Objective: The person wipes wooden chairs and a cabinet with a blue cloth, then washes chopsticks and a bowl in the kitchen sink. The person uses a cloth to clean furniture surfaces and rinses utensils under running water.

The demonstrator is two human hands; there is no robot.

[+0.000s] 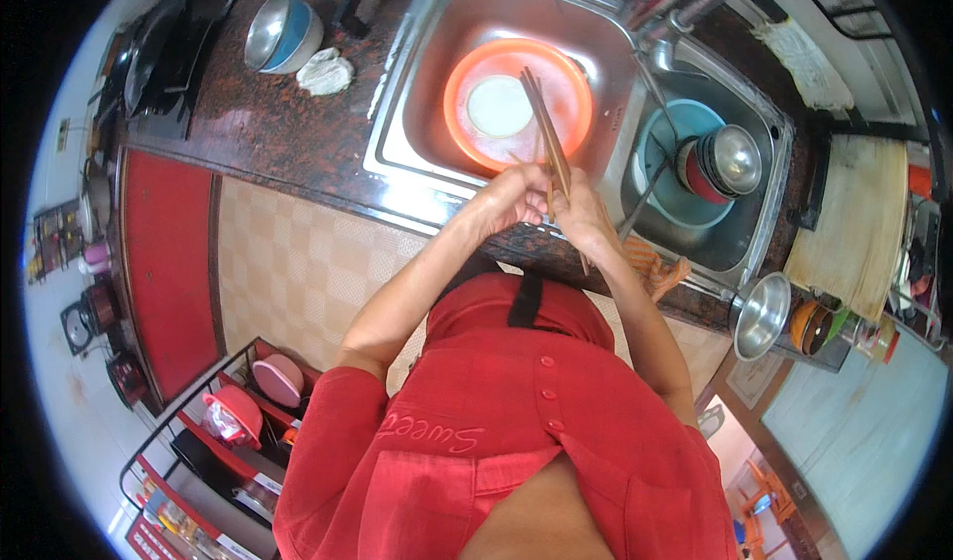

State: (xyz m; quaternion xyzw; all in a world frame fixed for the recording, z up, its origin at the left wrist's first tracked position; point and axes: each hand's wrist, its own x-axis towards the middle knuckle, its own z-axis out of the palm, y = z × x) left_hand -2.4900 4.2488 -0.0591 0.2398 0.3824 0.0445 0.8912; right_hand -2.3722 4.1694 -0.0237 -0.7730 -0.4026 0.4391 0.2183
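Observation:
My right hand (584,214) grips a bundle of brown chopsticks (551,124), which slants up over the orange basin. Close against it, my left hand (510,199) has its fingers curled at the lower part of the bundle. Thin paler stick ends show just above the left hand. Both hands are over the front rim of the steel sink. Beyond them, the orange plastic basin (458,139) stands in the left sink bowl. A round whitish dish (499,106) lies in the basin, partly behind the chopsticks.
In the right sink bowl, a light blue basin (655,188) holds stacked bowls (733,159). The faucet (663,50) rises behind. An orange cloth (655,266) hangs at the front edge. Nested bowls (287,35) and a white rag (325,72) sit on the left counter.

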